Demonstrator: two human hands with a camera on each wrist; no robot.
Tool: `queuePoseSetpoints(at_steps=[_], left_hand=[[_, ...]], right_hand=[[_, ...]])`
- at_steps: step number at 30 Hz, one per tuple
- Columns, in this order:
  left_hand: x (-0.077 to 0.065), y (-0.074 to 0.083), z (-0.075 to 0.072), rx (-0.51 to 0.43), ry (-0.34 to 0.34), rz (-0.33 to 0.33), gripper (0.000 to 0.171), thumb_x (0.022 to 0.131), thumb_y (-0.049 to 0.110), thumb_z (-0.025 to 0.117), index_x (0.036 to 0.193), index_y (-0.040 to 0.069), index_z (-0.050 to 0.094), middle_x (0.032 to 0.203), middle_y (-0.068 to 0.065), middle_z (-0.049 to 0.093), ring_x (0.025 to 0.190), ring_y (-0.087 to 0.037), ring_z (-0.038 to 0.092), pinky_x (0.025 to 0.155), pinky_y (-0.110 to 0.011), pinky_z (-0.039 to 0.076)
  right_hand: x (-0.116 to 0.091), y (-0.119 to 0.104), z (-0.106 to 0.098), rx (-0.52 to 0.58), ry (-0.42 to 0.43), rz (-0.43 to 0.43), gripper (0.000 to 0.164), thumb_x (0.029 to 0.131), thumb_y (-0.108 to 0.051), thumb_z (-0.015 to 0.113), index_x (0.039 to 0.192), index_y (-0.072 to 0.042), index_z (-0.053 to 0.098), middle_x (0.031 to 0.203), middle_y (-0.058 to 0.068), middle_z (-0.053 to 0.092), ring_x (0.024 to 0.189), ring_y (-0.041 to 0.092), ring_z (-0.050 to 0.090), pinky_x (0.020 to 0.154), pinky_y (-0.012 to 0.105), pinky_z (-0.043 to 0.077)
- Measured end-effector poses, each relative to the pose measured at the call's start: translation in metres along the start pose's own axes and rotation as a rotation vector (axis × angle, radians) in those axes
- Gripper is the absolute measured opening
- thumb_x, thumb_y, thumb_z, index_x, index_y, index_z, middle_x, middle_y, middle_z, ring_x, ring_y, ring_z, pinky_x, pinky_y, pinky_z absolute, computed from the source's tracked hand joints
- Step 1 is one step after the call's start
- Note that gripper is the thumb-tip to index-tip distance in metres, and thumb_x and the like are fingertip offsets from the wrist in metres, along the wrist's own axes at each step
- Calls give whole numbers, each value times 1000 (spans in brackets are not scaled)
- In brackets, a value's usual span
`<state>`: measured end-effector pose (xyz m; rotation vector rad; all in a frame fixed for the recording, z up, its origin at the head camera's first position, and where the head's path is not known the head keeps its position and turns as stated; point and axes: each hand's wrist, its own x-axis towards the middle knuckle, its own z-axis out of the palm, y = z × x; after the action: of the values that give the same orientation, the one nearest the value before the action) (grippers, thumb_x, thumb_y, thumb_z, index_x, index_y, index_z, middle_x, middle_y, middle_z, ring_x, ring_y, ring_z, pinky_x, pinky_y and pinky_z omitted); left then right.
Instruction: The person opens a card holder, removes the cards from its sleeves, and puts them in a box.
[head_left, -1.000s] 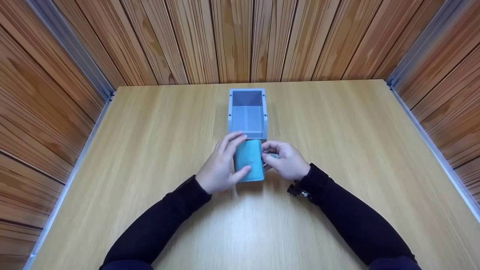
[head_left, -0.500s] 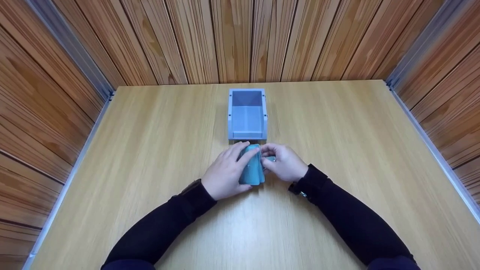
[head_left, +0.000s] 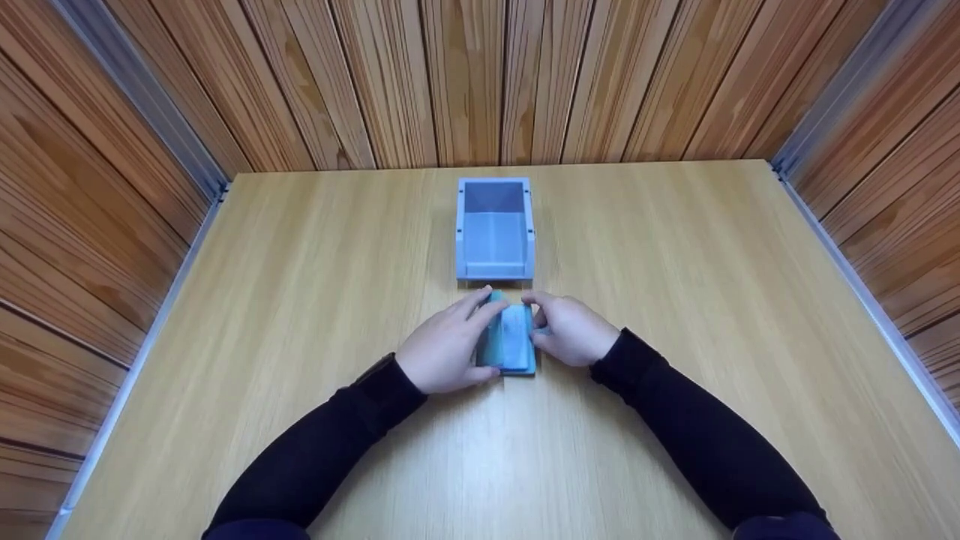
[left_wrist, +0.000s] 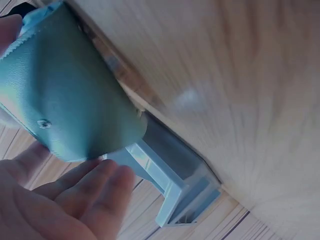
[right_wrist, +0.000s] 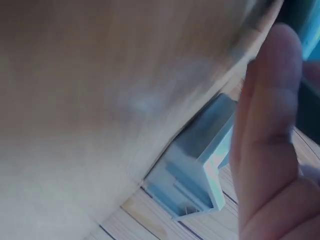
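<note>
A teal card wallet [head_left: 491,341] with a small metal snap lies partly opened in front of the grey bin. Pale blue inner leaves [head_left: 516,334] show on its right side, and its cover stands raised at the left. My left hand [head_left: 446,345] holds the cover, thumb at the near end and fingers toward the far end. In the left wrist view the outer face of the wallet [left_wrist: 75,95] curves over the fingers. At the right edge, my right hand [head_left: 574,330] pinches the wallet between thumb and fingers; its grip is partly hidden in the right wrist view.
Just beyond the wallet, the open-topped grey bin [head_left: 460,247] stands on the wooden table [head_left: 337,262]. Wood-plank walls [head_left: 469,82] rise at the back and both sides, with metal strips at the corners.
The closed wallet has come open, its cover swinging left with my left hand and baring the pale inner leaves. My right hand has shifted from the clasp strap to the right edge.
</note>
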<state>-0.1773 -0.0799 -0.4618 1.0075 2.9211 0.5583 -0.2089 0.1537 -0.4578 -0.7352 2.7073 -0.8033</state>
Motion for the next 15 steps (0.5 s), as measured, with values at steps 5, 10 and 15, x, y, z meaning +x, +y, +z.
queuePoseSetpoints(at_steps=[5, 10, 15], left_hand=[[-1, -5, -7, -37, -18, -39, 96, 74, 50, 82, 152, 18, 34, 159, -13, 30, 140, -30, 40, 109, -47, 39], [-4, -10, -20, -40, -27, -89, 98, 70, 56, 82, 147, 15, 39, 159, -11, 29, 138, -31, 42, 109, -50, 39], [-9, -19, -33, -39, -52, -118, 91, 71, 59, 80, 139, 8, 47, 157, -11, 34, 139, -28, 42, 112, -45, 37]], right_hand=[[0, 2, -1, -95, -15, -7, 46, 87, -6, 62, 131, 5, 54, 85, 3, 68, 74, 13, 61, 71, 33, 52], [-2, 3, -2, -138, 17, -31, 40, 89, -6, 61, 127, 5, 56, 87, 4, 70, 80, 16, 64, 76, 37, 54], [-3, 7, -3, -196, 72, -43, 30, 88, -5, 61, 117, 2, 62, 84, 4, 68, 77, 17, 62, 74, 38, 53]])
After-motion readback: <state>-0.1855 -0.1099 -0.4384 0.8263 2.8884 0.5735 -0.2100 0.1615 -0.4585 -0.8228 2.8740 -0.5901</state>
